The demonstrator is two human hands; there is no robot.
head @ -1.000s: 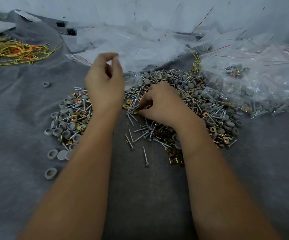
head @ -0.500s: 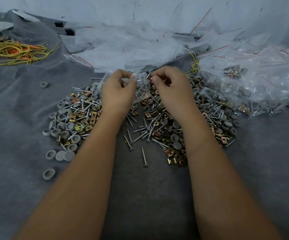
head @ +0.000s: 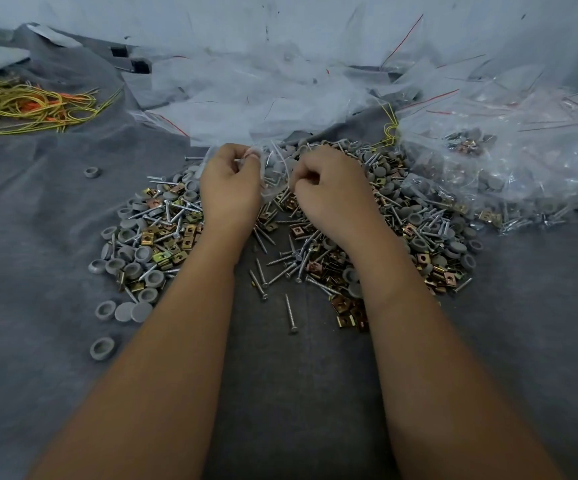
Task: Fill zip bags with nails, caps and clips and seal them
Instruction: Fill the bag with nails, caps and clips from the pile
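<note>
Grey felt cloth underneath, tangle of yellow and orange cords far left, pale wall behind.

Shiny metal nails and brassy clips lie among matt grey plastic caps on fuzzy grey cloth.

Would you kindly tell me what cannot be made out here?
Head view:
- Small zip bag: contents and seal unreadable, clear film between left hand and right hand.
- Fingertips: curled under, backs of hands hide them.
- Filled bags: cut off by the right edge.
</note>
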